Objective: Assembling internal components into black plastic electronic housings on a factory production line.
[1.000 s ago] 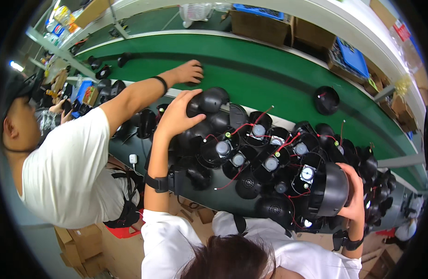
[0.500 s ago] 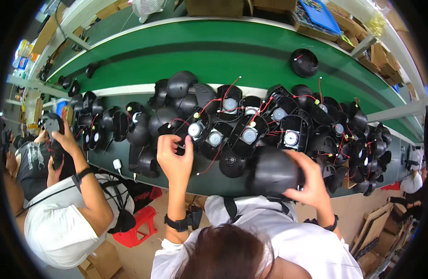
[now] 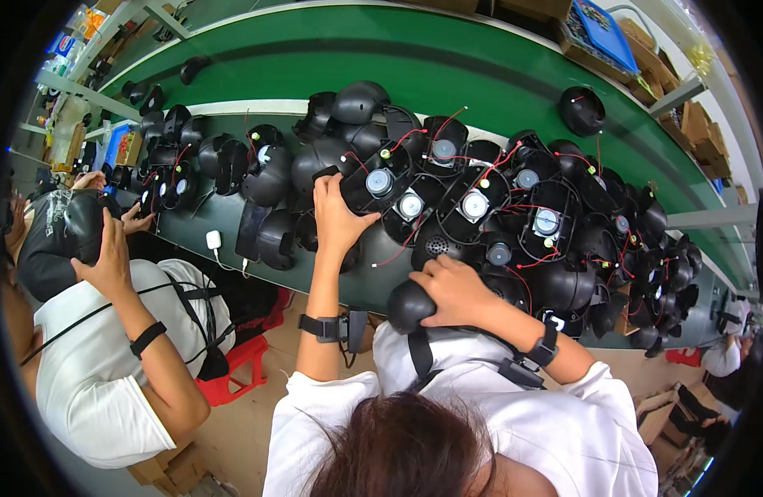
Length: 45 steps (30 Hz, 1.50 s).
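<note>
My left hand [image 3: 338, 217] reaches into the pile. Its fingers lie over the left edge of a black speaker shell [image 3: 355, 192] and its thumb stretches along the lower edge. The shell carries a round silver speaker [image 3: 380, 182] and a red wire. At the near table edge, my right hand [image 3: 456, 290] is closed over a smooth black dome-shaped housing [image 3: 409, 307]. My palm and fingers hide part of the dome. A perforated black shell [image 3: 438, 247] lies just beyond that hand. Several more speaker shells, some with red wires and yellow-green connectors, spread to the right.
Black housings crowd the dark worktable [image 3: 373, 286]. A white adapter [image 3: 214, 240] with cables lies left. Beyond runs a green surface [image 3: 481, 74] bearing a lone black shell [image 3: 582, 111]. A co-worker [image 3: 108, 364] sits left beside a red stool [image 3: 240, 373].
The view has shifted. My left hand has moved from its pinched pose to the speaker shell's edge, fingers spreading. My right hand has moved left and nearer with the black dome, now turned.
</note>
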Each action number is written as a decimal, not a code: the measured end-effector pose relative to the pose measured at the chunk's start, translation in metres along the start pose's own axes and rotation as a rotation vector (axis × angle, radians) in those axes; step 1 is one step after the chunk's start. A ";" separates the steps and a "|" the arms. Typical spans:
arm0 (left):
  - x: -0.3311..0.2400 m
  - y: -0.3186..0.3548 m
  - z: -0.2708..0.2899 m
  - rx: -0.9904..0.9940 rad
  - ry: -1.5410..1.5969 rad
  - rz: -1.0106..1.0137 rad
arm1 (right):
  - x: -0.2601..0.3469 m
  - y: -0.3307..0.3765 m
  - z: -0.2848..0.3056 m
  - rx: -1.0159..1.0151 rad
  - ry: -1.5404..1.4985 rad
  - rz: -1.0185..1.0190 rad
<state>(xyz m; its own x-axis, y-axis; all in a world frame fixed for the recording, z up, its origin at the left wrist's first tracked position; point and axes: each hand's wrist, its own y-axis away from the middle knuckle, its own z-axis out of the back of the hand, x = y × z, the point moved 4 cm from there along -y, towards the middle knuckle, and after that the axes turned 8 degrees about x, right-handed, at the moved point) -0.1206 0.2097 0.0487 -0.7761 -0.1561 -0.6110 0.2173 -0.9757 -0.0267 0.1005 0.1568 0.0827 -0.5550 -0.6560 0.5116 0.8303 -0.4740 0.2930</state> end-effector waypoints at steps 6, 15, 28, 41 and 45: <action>-0.003 0.010 -0.002 -0.125 0.203 0.086 | 0.018 -0.036 -0.035 0.029 0.171 -0.009; -0.004 0.008 -0.002 -0.207 0.194 0.095 | 0.019 -0.042 -0.058 0.039 0.164 -0.055; -0.012 0.043 0.054 -0.125 1.053 -0.064 | -0.032 0.054 0.119 -0.581 0.074 -0.448; -0.081 0.117 0.048 -0.334 0.969 -0.322 | 0.002 0.031 0.073 -0.306 -1.263 0.022; -0.117 0.121 0.063 -0.306 0.846 -0.540 | -0.007 0.014 0.072 -0.051 -1.753 0.120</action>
<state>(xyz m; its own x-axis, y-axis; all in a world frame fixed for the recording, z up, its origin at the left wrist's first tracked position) -0.0406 0.1000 0.1665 -0.1732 0.5617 -0.8090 0.1974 -0.7850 -0.5872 0.1194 0.1968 0.1414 0.2358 0.6477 0.7245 0.8378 -0.5132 0.1862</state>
